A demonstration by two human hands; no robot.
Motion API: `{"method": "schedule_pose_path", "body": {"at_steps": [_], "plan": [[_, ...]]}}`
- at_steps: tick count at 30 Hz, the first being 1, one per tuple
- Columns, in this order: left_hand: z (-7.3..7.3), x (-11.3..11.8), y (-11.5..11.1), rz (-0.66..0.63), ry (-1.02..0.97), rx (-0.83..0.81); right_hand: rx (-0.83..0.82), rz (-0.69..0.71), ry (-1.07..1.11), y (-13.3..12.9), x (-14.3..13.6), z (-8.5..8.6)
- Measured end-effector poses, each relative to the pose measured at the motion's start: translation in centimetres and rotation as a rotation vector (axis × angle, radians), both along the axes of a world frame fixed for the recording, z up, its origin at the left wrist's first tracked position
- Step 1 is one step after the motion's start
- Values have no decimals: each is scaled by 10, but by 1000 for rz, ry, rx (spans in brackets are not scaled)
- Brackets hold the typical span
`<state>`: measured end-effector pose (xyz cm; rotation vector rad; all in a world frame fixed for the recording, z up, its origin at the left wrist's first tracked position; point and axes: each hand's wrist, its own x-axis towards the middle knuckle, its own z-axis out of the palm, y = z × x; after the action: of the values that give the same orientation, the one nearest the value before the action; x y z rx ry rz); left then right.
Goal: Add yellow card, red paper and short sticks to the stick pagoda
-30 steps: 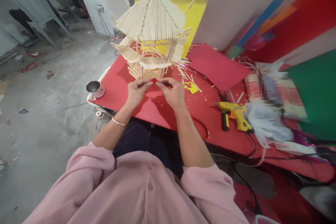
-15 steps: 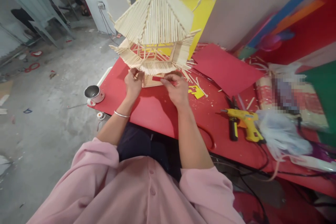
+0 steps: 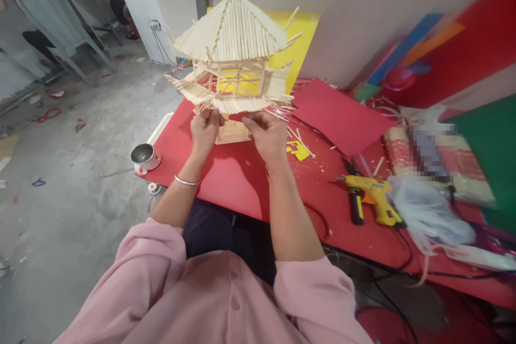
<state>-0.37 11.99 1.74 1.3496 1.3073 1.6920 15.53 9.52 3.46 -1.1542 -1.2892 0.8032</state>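
A pagoda model [image 3: 237, 37] made of pale wooden sticks stands upright on the red tabletop [image 3: 234, 177], with two roof tiers and a stick base. My left hand [image 3: 205, 131] is closed at the lower eave on the left, its fingertips pressed together beside the model's lower storey. On the other side, my right hand [image 3: 269, 134] makes a pinch just under the same eave, close to the opening above the base. What either set of fingertips holds is hidden; no red strip shows now.
To the right lie a yellow glue gun [image 3: 377, 193], a red sheet [image 3: 342, 115], plastic bags [image 3: 433, 212] and cables. Yellow scraps [image 3: 298, 150] and loose sticks are near my right hand. A metal mug [image 3: 145, 157] sits at the left table edge. Behind leans a yellow board [image 3: 308, 32].
The red strip that showed in my right hand has gone from sight. My view has tilted up a little, and the model appears more side-on. Both hands stay closed under the lower eave.
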Motion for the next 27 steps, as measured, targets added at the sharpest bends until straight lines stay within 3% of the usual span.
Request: {"method": "schedule_pose_path", "body": {"at_steps": [5, 13, 22, 27], "plan": [[13, -1, 9, -72, -91, 19, 58, -20, -56, 13, -7, 15], [18, -1, 21, -121, -101, 74, 168, -45, -124, 37, -11, 29], [15, 3, 32, -24, -118, 41, 265, -39, -173, 46, -14, 23], [17, 3, 36, -36, -115, 28, 240, -115, -105, 44, -23, 27]]}}
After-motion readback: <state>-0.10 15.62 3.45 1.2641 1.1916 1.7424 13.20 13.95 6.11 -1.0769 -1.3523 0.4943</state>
